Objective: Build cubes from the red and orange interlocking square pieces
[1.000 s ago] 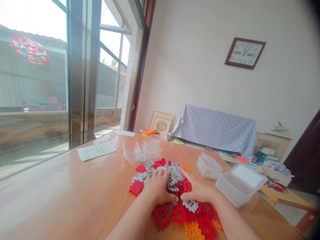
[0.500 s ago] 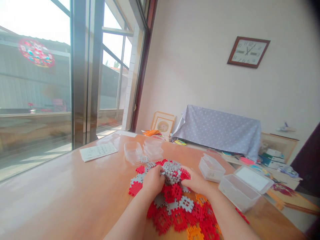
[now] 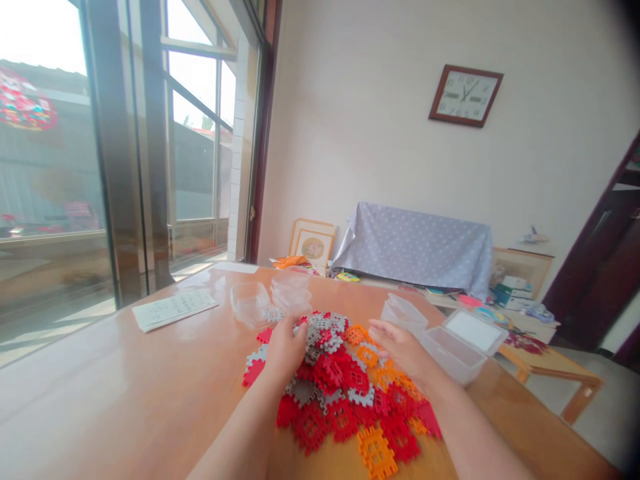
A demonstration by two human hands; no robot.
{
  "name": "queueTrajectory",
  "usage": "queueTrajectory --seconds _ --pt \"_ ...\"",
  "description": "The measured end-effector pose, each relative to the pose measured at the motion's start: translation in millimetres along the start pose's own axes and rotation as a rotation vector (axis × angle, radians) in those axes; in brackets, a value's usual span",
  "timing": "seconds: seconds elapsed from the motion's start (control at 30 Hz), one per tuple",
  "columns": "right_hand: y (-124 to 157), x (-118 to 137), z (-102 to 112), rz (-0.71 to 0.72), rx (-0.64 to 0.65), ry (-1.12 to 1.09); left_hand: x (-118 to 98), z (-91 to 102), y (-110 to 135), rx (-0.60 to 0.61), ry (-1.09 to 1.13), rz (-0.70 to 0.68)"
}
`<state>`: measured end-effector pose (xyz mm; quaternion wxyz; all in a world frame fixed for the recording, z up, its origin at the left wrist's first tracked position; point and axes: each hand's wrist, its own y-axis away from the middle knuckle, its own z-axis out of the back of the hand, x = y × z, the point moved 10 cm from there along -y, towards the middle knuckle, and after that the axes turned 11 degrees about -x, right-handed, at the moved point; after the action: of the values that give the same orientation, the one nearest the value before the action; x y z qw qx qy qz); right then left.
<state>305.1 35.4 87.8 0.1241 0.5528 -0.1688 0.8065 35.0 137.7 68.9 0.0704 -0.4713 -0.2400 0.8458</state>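
A heap of flat interlocking plastic building pieces, mostly red [image 3: 356, 375] and grey [image 3: 325, 333], with orange pieces [image 3: 376, 452] among them, lies on the table in front of me. At the heap's left side is my left hand [image 3: 285, 350], its fingers curled against grey pieces. What it grips, if anything, is hidden by the hand. My right hand [image 3: 403, 348] is by the right edge of the heap, beside orange pieces, with fingers stretched out and nothing visible in them. My forearms frame the near part of the heap.
Clear plastic boxes stand behind the heap [image 3: 250, 303] and at the right [image 3: 455, 353], one with its lid open. Paper sheets [image 3: 175, 309] lie at left on the wooden table [image 3: 115, 393]. Beyond are a cloth-covered object [image 3: 415, 247] and a low stool [image 3: 555, 370].
My right hand has moved away from the grey pieces to the right and opened out. Orange pieces now show near it. My left hand stays at the heap's left side; the view has turned right.
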Motion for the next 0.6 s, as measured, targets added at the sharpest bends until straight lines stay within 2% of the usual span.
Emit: queueTrajectory --seconds 0.07,0.13,0.23,0.33,0.4,0.47,0.53,0.6 --pt "5.3 -9.7 36.2 0.029 -0.134 0.080 -22.1 8.7 7.5 -0.038 -0.104 -0.120" --pt "14.1 -21.6 70.2 0.048 -0.251 0.162 -47.0 11.2 19.9 -0.025 -0.148 -0.228" --pt "28.3 -46.7 112.0 0.027 -0.372 0.309 -84.1 -0.4 48.3 0.136 -0.147 -0.378" --pt "38.5 -78.7 137.8 -0.065 -0.405 0.485 -119.2 -17.6 88.7 0.366 -0.092 -0.583" --pt "43.0 -93.6 145.3 -0.095 -0.412 0.571 -132.6 -27.2 115.3 0.507 -0.049 -0.687" --pt "45.6 -102.6 143.5 -0.105 -0.405 0.619 -135.6 -37.3 137.0 0.634 -0.034 -0.746" --pt "46.0 -106.6 132.9 -0.098 -0.378 0.628 -131.3 -47.5 151.5 0.735 -0.052 -0.767" --pt "43.7 -105.0 116.0 -0.060 -0.343 0.597 -124.6 -55.0 156.6 0.781 -0.084 -0.754"
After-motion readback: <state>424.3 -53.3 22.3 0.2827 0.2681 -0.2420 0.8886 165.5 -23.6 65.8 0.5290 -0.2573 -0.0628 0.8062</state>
